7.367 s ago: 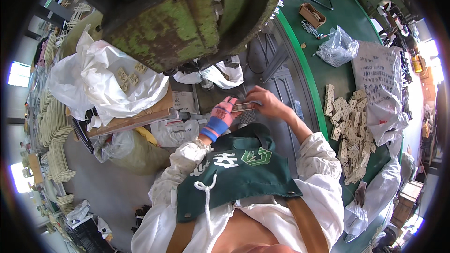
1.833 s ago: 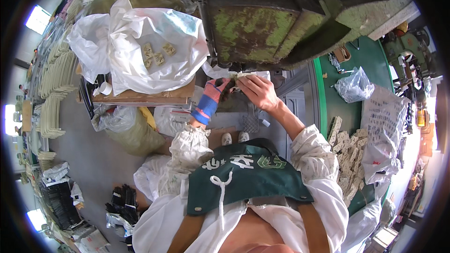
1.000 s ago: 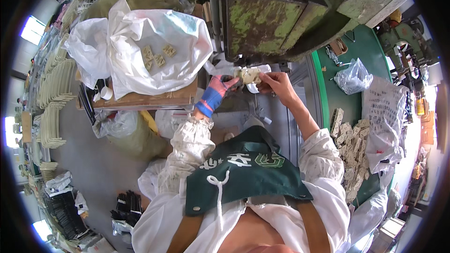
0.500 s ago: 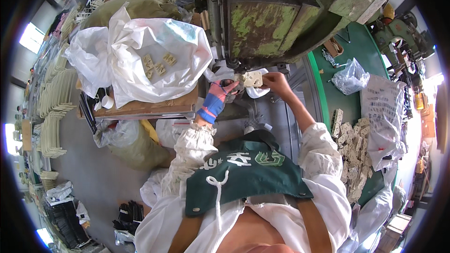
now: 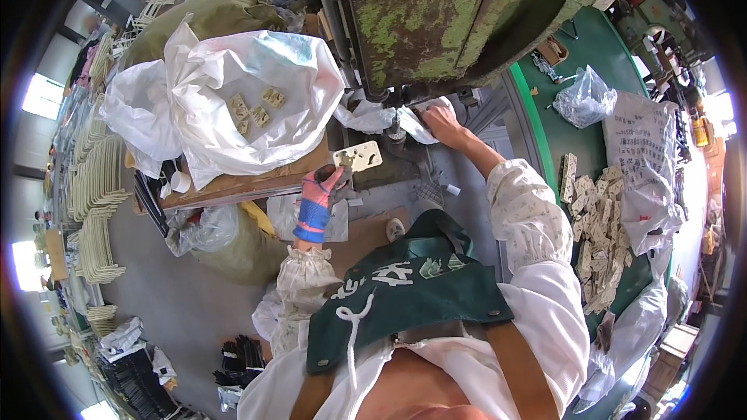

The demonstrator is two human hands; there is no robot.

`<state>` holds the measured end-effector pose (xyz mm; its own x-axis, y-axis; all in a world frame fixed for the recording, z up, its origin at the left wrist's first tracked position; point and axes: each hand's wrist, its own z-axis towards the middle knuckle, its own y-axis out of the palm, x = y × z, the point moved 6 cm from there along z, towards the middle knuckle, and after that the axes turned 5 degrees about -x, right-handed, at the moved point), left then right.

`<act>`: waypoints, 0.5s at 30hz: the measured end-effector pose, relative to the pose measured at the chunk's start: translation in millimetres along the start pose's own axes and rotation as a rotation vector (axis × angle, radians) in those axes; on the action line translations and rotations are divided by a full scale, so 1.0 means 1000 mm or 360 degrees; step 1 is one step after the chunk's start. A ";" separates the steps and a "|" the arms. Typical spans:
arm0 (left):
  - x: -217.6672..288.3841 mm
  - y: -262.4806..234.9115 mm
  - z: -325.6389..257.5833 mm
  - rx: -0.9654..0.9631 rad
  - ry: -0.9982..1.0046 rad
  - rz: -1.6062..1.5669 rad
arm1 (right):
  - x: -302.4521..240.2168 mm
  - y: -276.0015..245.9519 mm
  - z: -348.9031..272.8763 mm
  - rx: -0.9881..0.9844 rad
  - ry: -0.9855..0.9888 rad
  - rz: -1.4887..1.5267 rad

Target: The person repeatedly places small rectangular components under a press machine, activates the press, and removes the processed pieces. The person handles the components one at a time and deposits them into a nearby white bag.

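Note:
My left hand (image 5: 323,190), in a pink, blue and grey glove, grips a cream-coloured flat plate with holes (image 5: 359,157) by its near left corner. It holds the plate left of the tool (image 5: 396,131) beneath the green machine head. My bare right hand (image 5: 442,124) is right of that tool, its fingers curled inward beside a white plastic sheet (image 5: 372,115). The fingertips are partly hidden, and I cannot tell what is in them. The large green machine (image 5: 424,31), with worn paint, stands over both hands.
On the left, an open white sack (image 5: 257,144) holds several cream pieces (image 5: 259,115) on a wooden board. A pile of cream plates (image 5: 601,225) lies on the green table (image 5: 595,47) at right, beside a clear plastic bag (image 5: 585,99) and a printed white sack (image 5: 642,163).
The plate has left the spot under the machine and moved left and nearer in my left hand. My right hand has let go of it and shifted slightly left, close to the tool.

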<state>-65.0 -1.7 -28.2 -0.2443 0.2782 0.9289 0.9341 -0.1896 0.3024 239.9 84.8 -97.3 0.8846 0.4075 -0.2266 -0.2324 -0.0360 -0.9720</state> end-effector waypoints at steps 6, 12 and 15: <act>0.009 0.011 0.001 -0.0043 0.0396 0.0544 | -0.006 0.013 0.014 -0.0145 -0.0197 0.0055; -0.012 -0.012 0.004 0.0013 -0.0088 0.0041 | 0.015 -0.035 -0.011 0.0353 0.0295 0.0768; 0.003 0.010 0.003 0.0095 -0.0129 0.0255 | 0.014 -0.065 -0.040 0.0368 0.0725 0.1676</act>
<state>-55.9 -0.1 -23.2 -0.0716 0.3242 0.9433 0.9738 -0.1821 0.1365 283.0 56.5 -39.2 0.2633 -0.0911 -0.9604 -0.9635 0.0249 -0.2665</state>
